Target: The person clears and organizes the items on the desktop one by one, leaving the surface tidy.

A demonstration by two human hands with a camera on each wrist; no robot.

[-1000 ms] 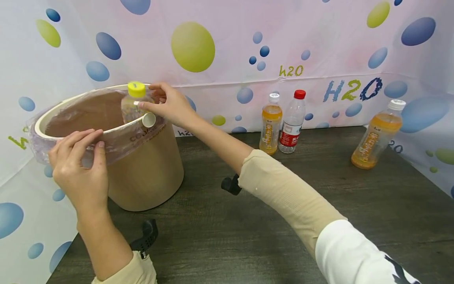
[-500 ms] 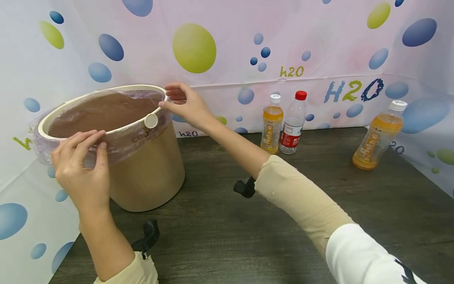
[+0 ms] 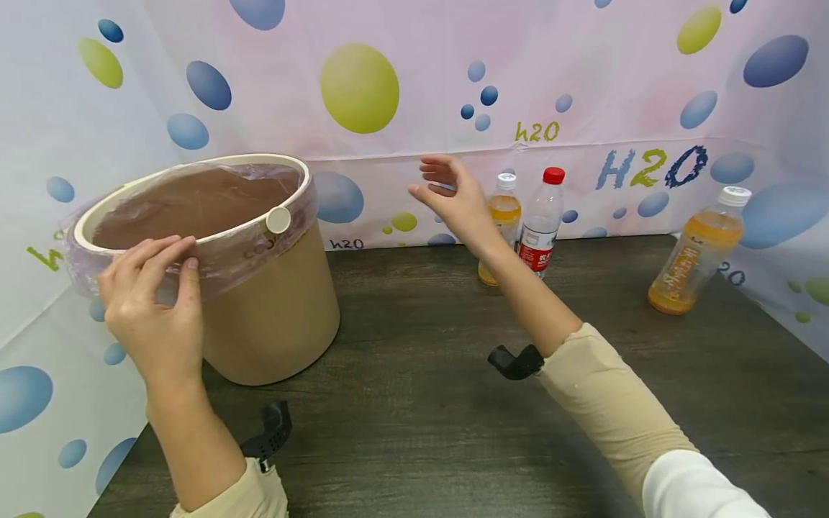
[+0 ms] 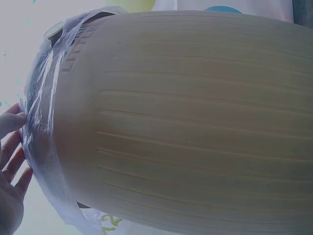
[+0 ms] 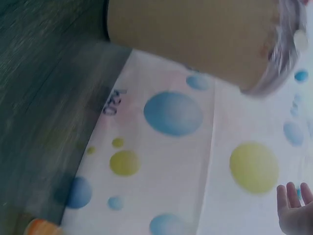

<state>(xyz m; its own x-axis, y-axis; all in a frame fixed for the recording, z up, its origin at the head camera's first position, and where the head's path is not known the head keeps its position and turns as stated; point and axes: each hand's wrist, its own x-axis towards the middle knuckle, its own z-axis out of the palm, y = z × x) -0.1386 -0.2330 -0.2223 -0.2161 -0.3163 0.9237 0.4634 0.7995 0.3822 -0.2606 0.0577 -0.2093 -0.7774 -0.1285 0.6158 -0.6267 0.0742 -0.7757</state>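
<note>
A beige trash can (image 3: 272, 309) stands at the left, its rim lined with a thin translucent plastic bag (image 3: 242, 262). My left hand (image 3: 152, 306) pinches the near rim, fingertips over the top edge and thumb outside against the bag; the left wrist view shows the fingers (image 4: 14, 166) right at the bagged rim. In mid-air right of the can hangs my right hand (image 3: 453, 198), fingers loosely bent around nothing. Behind that forearm are an orange drink bottle (image 3: 505, 208), partly hidden, and a clear bottle with a red cap (image 3: 539, 230). The can's bottom is hidden.
Another orange drink bottle (image 3: 696, 252) with a white cap stands at the far right of the dark wooden table (image 3: 401, 432). A dotted backdrop (image 3: 447, 65) rises along the table's back edge. Black wrist mounts (image 3: 514, 362) stick out beside both forearms.
A yellow-capped bottle at my right hand dropped out of sight into the can. That hand then let go and moved right, away from the rim. My left hand stayed on the rim.
</note>
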